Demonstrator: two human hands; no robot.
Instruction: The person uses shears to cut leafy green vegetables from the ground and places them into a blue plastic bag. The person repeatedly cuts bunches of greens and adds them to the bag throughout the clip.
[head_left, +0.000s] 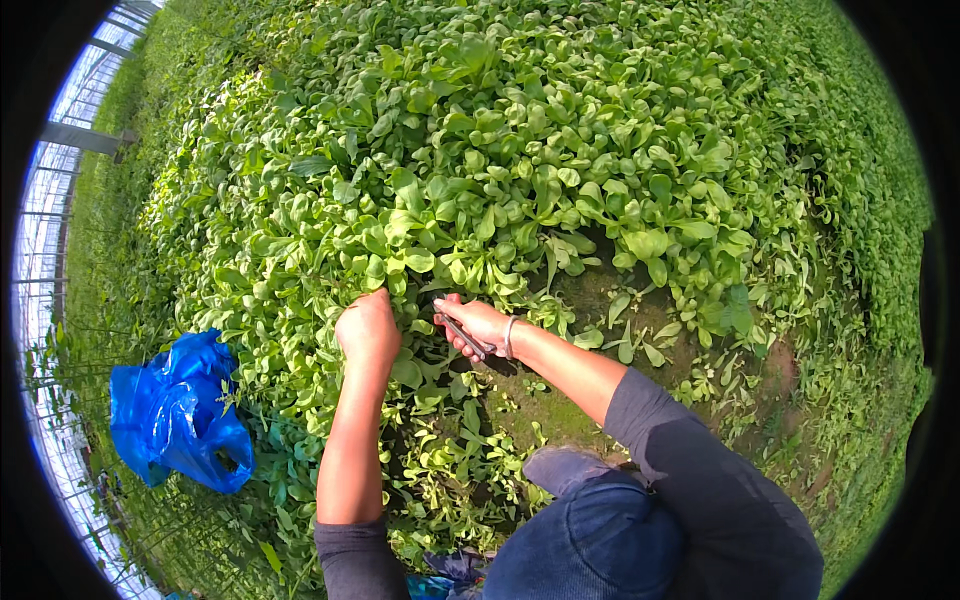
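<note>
A dense bed of leafy green plants (487, 157) with rounded leaves spreads before me. My left hand (367, 328) is curled at the near edge of the bed, its back towards me. Its fingertips are hidden, so I cannot tell whether it grips a stem. To its right, my right hand (474, 327) is closed around the slim handle of a small hand tool (463, 335), which looks like a knife. The tool points up and left towards the plants; no blade can be made out. A pale bracelet (509, 337) circles my right wrist.
A crumpled blue plastic bag (184, 412) lies on the plants at left. Bare, mossy soil (536, 401) with loose leaves is beside my right forearm. My shoe (562, 469) and bent knee (585, 536) are below. A greenhouse wall (41, 247) curves along the left.
</note>
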